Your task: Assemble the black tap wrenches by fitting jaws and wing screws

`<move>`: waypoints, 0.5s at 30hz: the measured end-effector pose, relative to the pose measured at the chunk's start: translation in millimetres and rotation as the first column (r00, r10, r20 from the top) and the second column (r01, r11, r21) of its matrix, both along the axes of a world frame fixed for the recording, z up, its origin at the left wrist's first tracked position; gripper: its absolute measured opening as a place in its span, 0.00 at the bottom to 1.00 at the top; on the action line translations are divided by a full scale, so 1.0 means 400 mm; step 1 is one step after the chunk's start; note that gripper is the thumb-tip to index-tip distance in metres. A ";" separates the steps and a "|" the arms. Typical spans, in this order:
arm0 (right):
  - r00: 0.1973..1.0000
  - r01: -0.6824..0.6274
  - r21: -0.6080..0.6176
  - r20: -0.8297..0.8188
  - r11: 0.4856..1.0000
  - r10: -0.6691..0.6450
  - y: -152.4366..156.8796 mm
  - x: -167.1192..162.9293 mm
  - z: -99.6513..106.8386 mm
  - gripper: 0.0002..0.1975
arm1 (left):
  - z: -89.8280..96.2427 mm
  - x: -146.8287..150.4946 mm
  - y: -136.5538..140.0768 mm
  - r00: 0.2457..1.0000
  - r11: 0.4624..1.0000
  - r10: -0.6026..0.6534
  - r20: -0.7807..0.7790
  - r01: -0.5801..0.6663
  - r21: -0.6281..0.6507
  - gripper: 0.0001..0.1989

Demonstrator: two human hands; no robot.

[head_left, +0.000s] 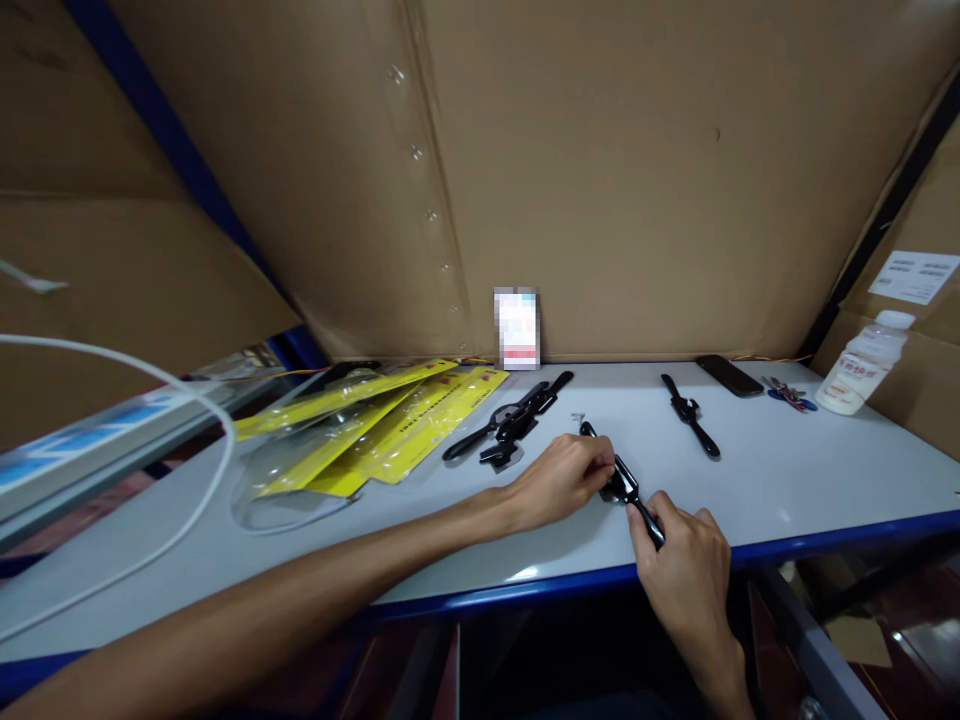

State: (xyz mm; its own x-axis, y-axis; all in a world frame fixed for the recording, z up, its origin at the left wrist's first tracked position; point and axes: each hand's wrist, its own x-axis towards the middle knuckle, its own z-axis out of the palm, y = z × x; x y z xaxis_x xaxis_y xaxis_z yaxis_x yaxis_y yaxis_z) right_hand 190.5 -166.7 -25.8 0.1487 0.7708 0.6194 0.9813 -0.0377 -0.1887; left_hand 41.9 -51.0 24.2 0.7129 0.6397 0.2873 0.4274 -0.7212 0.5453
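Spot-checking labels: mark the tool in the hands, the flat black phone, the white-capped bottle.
held black tool (634, 491): head view, on its midsection
black phone (729, 376): head view, on its upper face
white-capped bottle (860, 370): head view, on its body

A glossy black two-handled tool (619, 487) is held aslant over the white table (787, 470).

Workshop, bench (780, 470), cardboard walls (600, 180), blue post (166, 130), black hand tools (685, 409)
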 end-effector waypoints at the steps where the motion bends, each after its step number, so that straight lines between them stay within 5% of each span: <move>1: 1.000 -0.001 0.001 0.000 1.000 0.001 0.000 0.000 0.000 0.17 | 0.003 -0.002 0.003 1.000 1.000 -0.016 -0.021 0.016 0.019 0.07; 15: 1.000 -0.002 -0.003 0.000 1.000 0.002 0.000 -0.001 0.001 0.17 | 0.036 -0.023 -0.004 0.934 0.948 -0.136 -0.332 0.220 0.231 0.06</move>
State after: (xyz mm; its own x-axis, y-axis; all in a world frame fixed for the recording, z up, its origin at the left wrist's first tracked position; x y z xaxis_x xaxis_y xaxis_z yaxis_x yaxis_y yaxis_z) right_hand 190.2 -166.7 -25.3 0.1470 0.7733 0.6168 0.9815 -0.0364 -0.1882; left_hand 32.8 -52.7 38.8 0.8877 0.4261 0.1742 0.3943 -0.8991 0.1900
